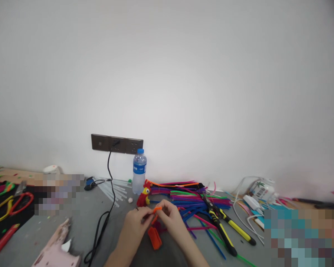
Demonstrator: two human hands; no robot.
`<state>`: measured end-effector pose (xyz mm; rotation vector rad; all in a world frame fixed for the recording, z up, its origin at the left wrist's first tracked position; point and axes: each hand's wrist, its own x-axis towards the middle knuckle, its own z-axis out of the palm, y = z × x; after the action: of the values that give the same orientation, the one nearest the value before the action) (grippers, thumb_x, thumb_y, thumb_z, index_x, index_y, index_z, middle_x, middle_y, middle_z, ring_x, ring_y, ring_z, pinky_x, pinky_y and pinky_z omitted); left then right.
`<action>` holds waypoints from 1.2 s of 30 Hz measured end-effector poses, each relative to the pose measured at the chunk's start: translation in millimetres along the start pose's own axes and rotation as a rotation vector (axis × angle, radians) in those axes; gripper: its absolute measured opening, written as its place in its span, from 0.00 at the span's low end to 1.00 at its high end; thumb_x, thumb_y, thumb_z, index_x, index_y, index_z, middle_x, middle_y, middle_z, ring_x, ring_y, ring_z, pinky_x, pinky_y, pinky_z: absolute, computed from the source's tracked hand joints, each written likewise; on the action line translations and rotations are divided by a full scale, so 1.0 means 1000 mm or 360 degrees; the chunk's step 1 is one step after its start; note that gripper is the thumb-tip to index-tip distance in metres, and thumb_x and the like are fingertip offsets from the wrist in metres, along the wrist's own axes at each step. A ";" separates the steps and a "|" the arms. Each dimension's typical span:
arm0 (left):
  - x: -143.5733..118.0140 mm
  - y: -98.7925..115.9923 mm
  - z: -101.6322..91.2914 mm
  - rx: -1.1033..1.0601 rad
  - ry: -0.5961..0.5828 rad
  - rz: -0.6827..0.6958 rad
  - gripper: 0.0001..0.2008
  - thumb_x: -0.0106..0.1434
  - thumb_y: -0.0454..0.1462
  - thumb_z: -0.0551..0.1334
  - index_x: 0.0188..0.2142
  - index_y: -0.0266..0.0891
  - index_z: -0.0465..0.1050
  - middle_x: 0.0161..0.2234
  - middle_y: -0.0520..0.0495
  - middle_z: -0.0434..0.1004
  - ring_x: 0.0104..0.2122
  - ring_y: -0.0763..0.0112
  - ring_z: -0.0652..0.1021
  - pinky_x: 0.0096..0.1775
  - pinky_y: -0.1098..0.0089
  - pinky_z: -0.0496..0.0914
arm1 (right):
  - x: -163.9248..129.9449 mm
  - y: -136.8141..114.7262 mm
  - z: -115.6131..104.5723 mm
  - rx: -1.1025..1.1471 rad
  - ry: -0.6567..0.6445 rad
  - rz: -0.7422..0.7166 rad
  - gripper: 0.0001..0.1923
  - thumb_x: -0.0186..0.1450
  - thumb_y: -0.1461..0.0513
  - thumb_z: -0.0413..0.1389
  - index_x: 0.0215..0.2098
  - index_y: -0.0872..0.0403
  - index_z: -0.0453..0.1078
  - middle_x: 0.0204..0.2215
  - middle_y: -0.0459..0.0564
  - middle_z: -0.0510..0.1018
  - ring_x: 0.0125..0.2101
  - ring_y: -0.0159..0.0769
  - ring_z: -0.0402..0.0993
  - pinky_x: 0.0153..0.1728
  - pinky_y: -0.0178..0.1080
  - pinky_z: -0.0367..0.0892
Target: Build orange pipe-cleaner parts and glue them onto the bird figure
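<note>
Low in the middle of the head view, my left hand (136, 223) and my right hand (173, 221) meet with fingertips pinched together. Between them they grip a short orange pipe cleaner (157, 209), partly covered by the fingers. Below it, between my wrists, is a flat orange piece (155, 238); whether it joins the held pipe cleaner I cannot tell. Just behind my hands stands a small red and yellow chicken figure (144, 195) with a round eye. A dark pink strand shows beside my right fingers.
Many coloured pipe cleaners (195, 200) lie behind and right, with yellow-black pliers (222, 226) across them. A water bottle (139, 170) stands by the wall. A black cable (109, 207), glue sticks (111, 191), a pink glue gun (57, 248) and scissors (9, 207) lie left.
</note>
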<state>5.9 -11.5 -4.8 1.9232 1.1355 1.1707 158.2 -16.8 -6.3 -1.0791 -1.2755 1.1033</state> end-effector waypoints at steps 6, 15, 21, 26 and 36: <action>0.004 0.010 -0.006 -0.0317 -0.0086 -0.0272 0.09 0.55 0.38 0.62 0.25 0.38 0.80 0.21 0.48 0.81 0.23 0.66 0.77 0.28 0.73 0.68 | 0.002 -0.008 -0.007 0.0039 -0.0140 0.0008 0.20 0.53 0.47 0.64 0.28 0.54 0.68 0.19 0.42 0.73 0.19 0.31 0.68 0.22 0.33 0.61; 0.001 0.015 -0.006 -0.0895 -0.0509 -0.0518 0.16 0.57 0.46 0.65 0.27 0.34 0.80 0.21 0.50 0.75 0.22 0.72 0.71 0.28 0.74 0.64 | 0.001 -0.021 -0.016 0.0150 -0.0198 0.0152 0.24 0.52 0.44 0.63 0.24 0.54 0.63 0.16 0.45 0.76 0.14 0.30 0.69 0.16 0.30 0.54; -0.002 0.018 -0.010 -0.1361 -0.0583 -0.0776 0.19 0.54 0.48 0.69 0.24 0.31 0.75 0.21 0.52 0.70 0.21 0.78 0.69 0.27 0.77 0.63 | -0.006 -0.030 -0.011 0.0278 -0.0253 0.0069 0.22 0.56 0.46 0.62 0.26 0.53 0.60 0.18 0.46 0.78 0.15 0.29 0.70 0.19 0.30 0.59; -0.001 0.017 -0.015 -0.1419 -0.0640 -0.0918 0.20 0.50 0.48 0.71 0.23 0.32 0.73 0.19 0.55 0.67 0.18 0.80 0.65 0.30 0.72 0.69 | -0.005 -0.024 -0.008 0.0171 -0.0232 -0.0030 0.19 0.58 0.49 0.62 0.27 0.54 0.65 0.18 0.44 0.76 0.17 0.30 0.69 0.21 0.32 0.62; -0.002 0.007 -0.019 -0.1516 -0.0856 -0.1170 0.14 0.49 0.42 0.73 0.25 0.31 0.78 0.16 0.55 0.67 0.16 0.80 0.67 0.27 0.73 0.71 | -0.004 -0.025 -0.013 0.0078 -0.0287 -0.0145 0.15 0.55 0.53 0.65 0.25 0.55 0.70 0.22 0.44 0.74 0.22 0.29 0.67 0.25 0.32 0.61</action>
<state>-9.7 -15.0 7.9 0.8586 0.6711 0.5398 171.6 -24.2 18.1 -0.8915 -1.4174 1.1768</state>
